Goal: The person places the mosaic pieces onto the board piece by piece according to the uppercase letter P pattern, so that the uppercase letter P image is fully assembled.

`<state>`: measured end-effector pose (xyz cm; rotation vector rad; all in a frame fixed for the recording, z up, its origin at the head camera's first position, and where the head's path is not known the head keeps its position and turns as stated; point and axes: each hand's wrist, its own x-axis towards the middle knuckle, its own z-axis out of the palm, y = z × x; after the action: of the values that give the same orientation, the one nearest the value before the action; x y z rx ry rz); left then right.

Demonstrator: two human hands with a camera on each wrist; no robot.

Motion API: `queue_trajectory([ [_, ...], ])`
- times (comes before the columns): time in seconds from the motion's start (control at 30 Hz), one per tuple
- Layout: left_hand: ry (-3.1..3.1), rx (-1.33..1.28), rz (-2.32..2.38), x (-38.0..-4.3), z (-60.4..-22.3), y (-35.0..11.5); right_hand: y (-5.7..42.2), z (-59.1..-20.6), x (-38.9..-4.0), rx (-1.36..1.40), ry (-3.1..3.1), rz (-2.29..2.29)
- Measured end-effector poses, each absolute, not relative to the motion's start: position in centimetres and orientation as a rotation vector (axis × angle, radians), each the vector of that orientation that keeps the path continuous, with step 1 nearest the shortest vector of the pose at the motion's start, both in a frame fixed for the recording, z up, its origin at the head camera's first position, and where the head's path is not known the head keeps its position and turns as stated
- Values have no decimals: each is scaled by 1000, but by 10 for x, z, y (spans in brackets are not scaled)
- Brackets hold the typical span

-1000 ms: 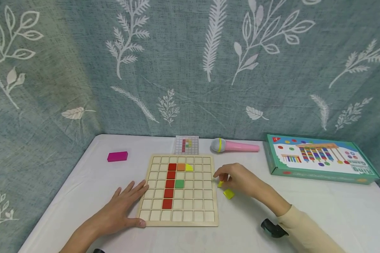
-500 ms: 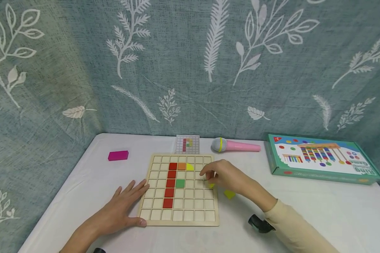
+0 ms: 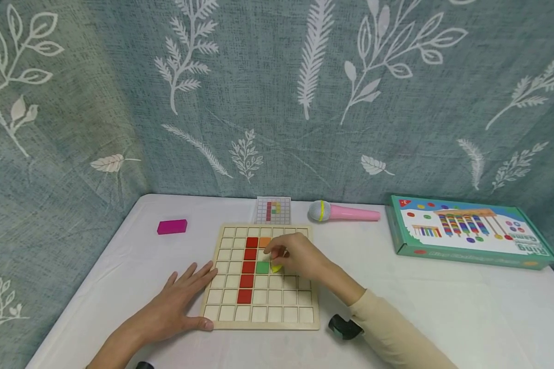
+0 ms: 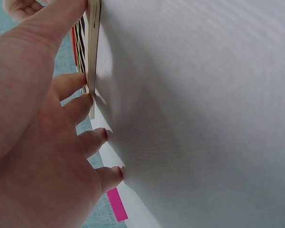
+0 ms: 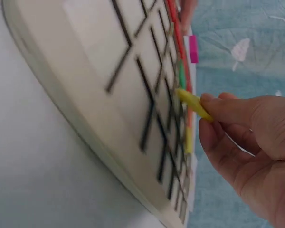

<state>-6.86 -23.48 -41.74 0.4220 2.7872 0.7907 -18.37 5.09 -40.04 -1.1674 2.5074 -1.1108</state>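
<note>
My right hand [image 3: 301,257] pinches a yellow tile [image 5: 194,103] between thumb and fingers, low over the wooden grid board [image 3: 266,326]. In the head view the tile is just right of the green tile [image 3: 262,267]. A column of several red tiles [image 3: 246,281] fills squares to the left, with an orange tile [image 3: 264,242] beside the top one. Another yellow tile [image 5: 188,140] lies on the board in the right wrist view; the hand hides it from the head. My left hand [image 3: 175,307] lies with fingers spread, thumb and fingertips at the board's left edge.
A printed pattern card [image 3: 273,210] lies behind the board, with a pink toy microphone [image 3: 346,211] to its right. A green game box [image 3: 471,230] lies at the back right. A magenta block [image 3: 172,227] is at the back left, before the curtain [image 3: 258,102].
My right hand has carried the yellow tile leftward from the table beside the board to over its middle. A second loose yellow tile is now hidden by the forearm. My left hand stays put.
</note>
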Motion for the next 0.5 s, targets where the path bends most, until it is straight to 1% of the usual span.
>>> queue_trajectory([
  [0.13,2790,433,800,-68,-417,-234,49,-405,-182,-1124,2515,-1105],
  [0.5,2791,434,792,-68,-417,-234,53,-412,-184,-1132,2481,-1101],
])
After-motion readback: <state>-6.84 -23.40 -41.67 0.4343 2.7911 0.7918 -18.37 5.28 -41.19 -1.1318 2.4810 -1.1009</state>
